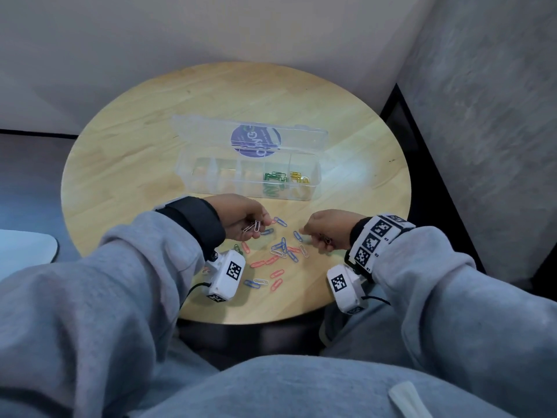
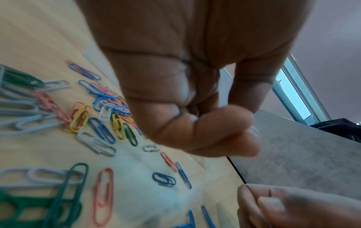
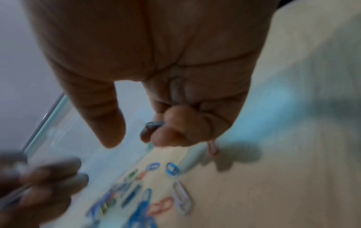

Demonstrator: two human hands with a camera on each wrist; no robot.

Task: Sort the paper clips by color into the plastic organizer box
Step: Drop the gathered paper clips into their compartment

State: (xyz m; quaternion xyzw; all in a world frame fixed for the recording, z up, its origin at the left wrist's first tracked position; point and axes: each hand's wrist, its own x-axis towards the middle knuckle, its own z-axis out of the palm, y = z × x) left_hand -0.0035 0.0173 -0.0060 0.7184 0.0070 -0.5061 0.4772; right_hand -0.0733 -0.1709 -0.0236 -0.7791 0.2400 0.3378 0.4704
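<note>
A round, pale wood table (image 1: 126, 164) stands in a corner, with a light wall running from 10 to 1 o'clock and a mottled grey wall at 3 o'clock; dark floor shows at 9 o'clock. The person's grey-sleeved arms reach in from 6 o'clock, each wrist carrying a white camera block.

One clear plastic organizer box (image 1: 250, 179) sits just past the table's centre, toward 12 o'clock, with its lid (image 1: 250, 135) thrown back and a round purple sticker on it. It has five compartments in a row: the fourth from the left holds green clips (image 1: 275, 178), the fifth holds yellow clips (image 1: 300, 177), and the other three look bare.

The loose paper clips (image 1: 280, 251) lie scattered at 6 o'clock between the two hands, roughly twenty in the head view: blue, salmon-pink and white ones, with one green one beside the left wrist. The exact tally per colour is hard to fix where they overlap.

The left hand (image 1: 244, 218) has its fingers curled and pinches a few pale clips (image 1: 254, 227), at least two. The right hand (image 1: 327, 232) is curled tight as well, with dark clips held in its fold; their number cannot be told
</note>
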